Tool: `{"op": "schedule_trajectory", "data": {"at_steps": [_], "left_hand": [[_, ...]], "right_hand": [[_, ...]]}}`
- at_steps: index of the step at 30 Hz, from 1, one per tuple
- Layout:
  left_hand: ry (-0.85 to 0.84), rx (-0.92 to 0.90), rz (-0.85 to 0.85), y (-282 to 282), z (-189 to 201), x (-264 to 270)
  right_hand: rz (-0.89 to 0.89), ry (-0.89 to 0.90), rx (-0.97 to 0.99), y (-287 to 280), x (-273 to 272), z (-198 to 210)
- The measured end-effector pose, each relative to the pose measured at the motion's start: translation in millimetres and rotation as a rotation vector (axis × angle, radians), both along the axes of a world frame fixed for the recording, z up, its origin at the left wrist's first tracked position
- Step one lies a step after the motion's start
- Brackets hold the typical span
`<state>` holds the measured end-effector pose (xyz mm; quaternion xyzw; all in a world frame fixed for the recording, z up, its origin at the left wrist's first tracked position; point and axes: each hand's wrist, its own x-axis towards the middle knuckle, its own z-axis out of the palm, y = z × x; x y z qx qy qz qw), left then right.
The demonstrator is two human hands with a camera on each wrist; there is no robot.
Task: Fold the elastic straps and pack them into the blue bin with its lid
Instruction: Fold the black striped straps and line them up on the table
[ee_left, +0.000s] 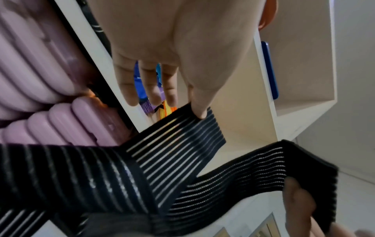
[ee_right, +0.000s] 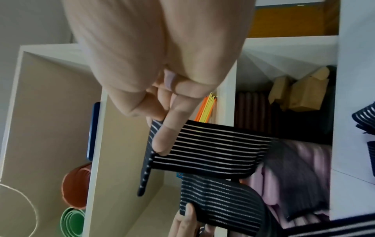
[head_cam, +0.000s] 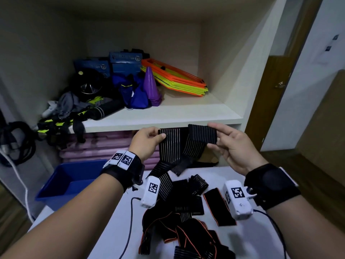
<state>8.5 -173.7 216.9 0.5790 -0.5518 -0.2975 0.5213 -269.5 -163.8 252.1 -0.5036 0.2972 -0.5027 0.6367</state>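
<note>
Head view shows us mid-fold: our left hand [head_cam: 147, 138] and right hand [head_cam: 229, 144] each pinch the striped strap [head_cam: 173, 146] above the bench [head_cam: 115, 221] (blue bin [head_cam: 61, 186] open, left), so next we should bring the ends together

Two blue boxes [head_cam: 108, 65] at the back of the shelf [head_cam: 168, 116] each carry a round white badge reading "70": one on the left box [head_cam: 103, 66], one on the right box [head_cam: 137, 58]. The rest of their print is too blurred to read. The white wrist tags [head_cam: 154, 188] show only square black-and-white code patterns, with no letters.
</note>
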Motion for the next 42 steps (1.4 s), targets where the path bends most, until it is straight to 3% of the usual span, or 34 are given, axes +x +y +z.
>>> {"op": "schedule_trajectory", "data": {"at_steps": [4, 9, 12, 17, 21, 24, 27, 34, 39, 42], "left_hand": [[0.087, -0.053, -0.044, 0, 16, 1], [0.341, -0.041, -0.089, 10, 39, -19], [0.534, -0.017, -0.141, 22, 55, -36], [0.780, 0.199, -0.384, 32, 70, -53], [1.011, 0.142, -0.513, 39, 70, -59], [0.970, 0.116, -0.536, 42, 71, -63], [0.816, 0.128, -0.435, 39, 77, -60], [0.367, -0.191, -0.165, 32, 71, -37], [0.324, -0.175, -0.188, 31, 69, -42], [0.445, -0.085, -0.145, 32, 72, -49]], "right_hand": [[-0.009, 0.083, -0.067, -4, 1, 10], [-0.251, 0.210, -0.192, -9, 15, 19], [-0.260, 0.330, -0.263, -7, 20, 25], [-0.162, 0.229, -0.242, 4, 41, 35], [-0.212, 0.212, -0.281, 8, 57, 32], [-0.275, 0.196, -0.308, 6, 65, 27], [-0.318, 0.184, -0.320, 5, 65, 28], [-0.194, 0.143, -0.260, 2, 42, 36], [-0.202, 0.255, -0.349, 5, 55, 44], [-0.294, 0.310, -0.386, 2, 64, 43]]}}
